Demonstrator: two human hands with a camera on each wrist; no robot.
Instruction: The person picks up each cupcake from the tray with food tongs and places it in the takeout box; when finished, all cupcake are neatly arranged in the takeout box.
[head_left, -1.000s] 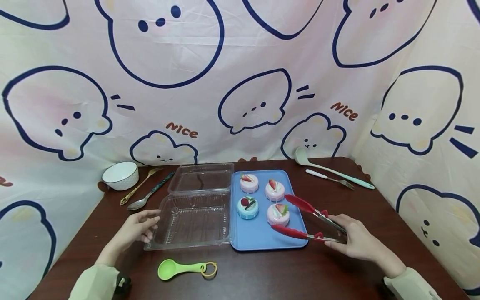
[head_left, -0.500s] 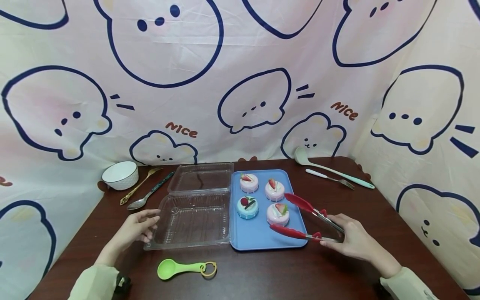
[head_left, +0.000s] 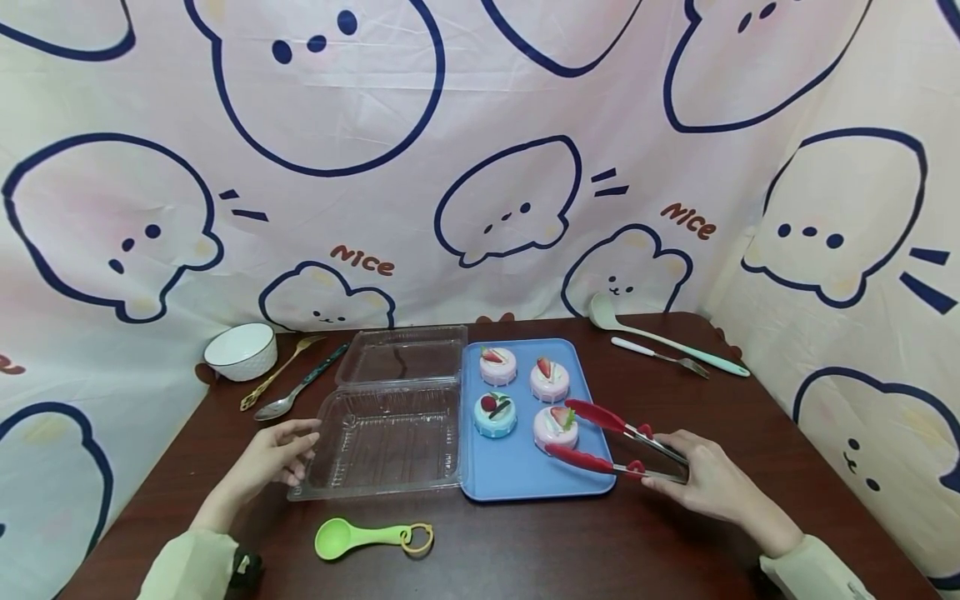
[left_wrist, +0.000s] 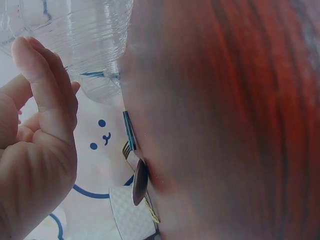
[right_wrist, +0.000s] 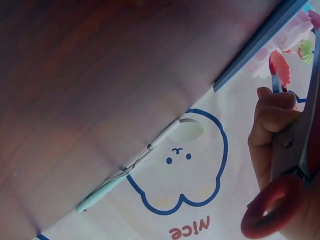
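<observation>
My right hand (head_left: 712, 479) grips red-tipped metal tongs (head_left: 596, 461). Their two tips straddle the nearest pink strawberry-topped cake (head_left: 555, 430) on the blue tray (head_left: 517, 483). In the right wrist view the tongs' red end ring (right_wrist: 275, 207) shows close to the camera, with curled fingers (right_wrist: 272, 117) on the handle. At the left rim of an open clear plastic box (head_left: 397, 437), my left hand (head_left: 273, 454) has its fingertips right at the edge, fingers loosely bent. Behind that cake sit two more pink cakes (head_left: 550, 380) and a blue cake (head_left: 495, 415).
A green measuring spoon (head_left: 352, 537) lies in front of the box. White bowl (head_left: 242, 352), gold fork (head_left: 277, 375) and silver spoon (head_left: 300, 383) stand or lie at back left. At back right are a pale green ladle (head_left: 660, 337) and a white-handled fork (head_left: 660, 357).
The tongs' tips have drawn closer together around the nearest pink cake, after the tongs shifted slightly left. My left hand and the box have stayed put.
</observation>
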